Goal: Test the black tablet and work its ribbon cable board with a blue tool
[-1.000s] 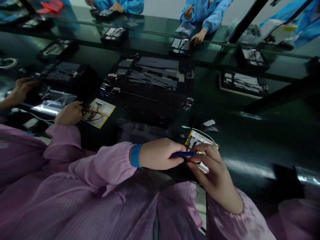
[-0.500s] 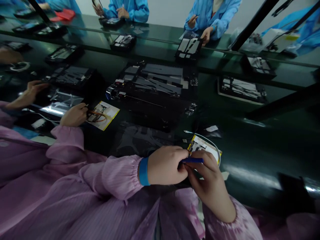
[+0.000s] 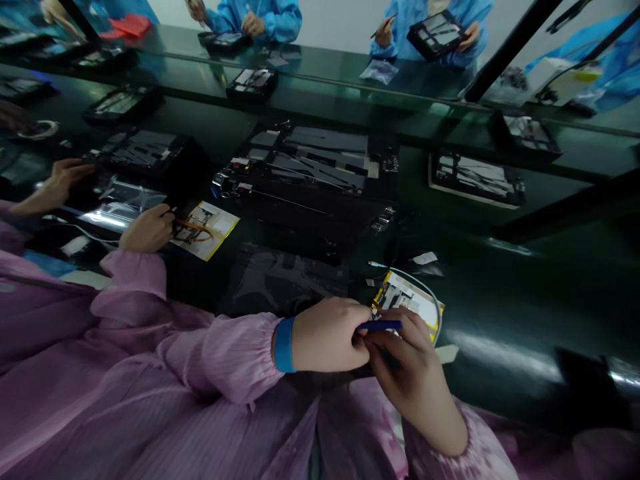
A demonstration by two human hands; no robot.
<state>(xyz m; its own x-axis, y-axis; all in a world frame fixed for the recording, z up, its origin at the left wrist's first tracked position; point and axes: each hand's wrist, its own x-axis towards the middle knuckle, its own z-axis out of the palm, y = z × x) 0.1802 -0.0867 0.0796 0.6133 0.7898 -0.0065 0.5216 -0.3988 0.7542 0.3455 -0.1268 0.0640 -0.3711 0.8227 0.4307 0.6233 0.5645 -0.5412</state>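
Observation:
My left hand (image 3: pixel 330 335), with a blue band at the wrist, is closed. A slim blue stick-like tool (image 3: pixel 383 325) sticks out of it to the right, its inner end hidden under the thumb. My right hand (image 3: pixel 413 363) meets it, fingertips pinched together beside the left thumb; what they pinch is hidden. The blue tool crosses in front of the right fingers. Just beyond both hands lies a flat white panel with yellow edges (image 3: pixel 417 303), partly covered by the right fingers. A thin white cable (image 3: pixel 434 293) curves over its right side.
A large open black device (image 3: pixel 320 167) with grey cells lies ahead. Nearer is a clear plastic film (image 3: pixel 290 277). On the left, a co-worker's hand (image 3: pixel 149 229) works by another yellow-edged panel (image 3: pixel 220 227). Across the bench, a person in blue holds up a black unit (image 3: pixel 437 33).
My hands, still together, have shifted slightly left and down, with the blue tool. Across the bench, a person has lifted a black unit off the ledge.

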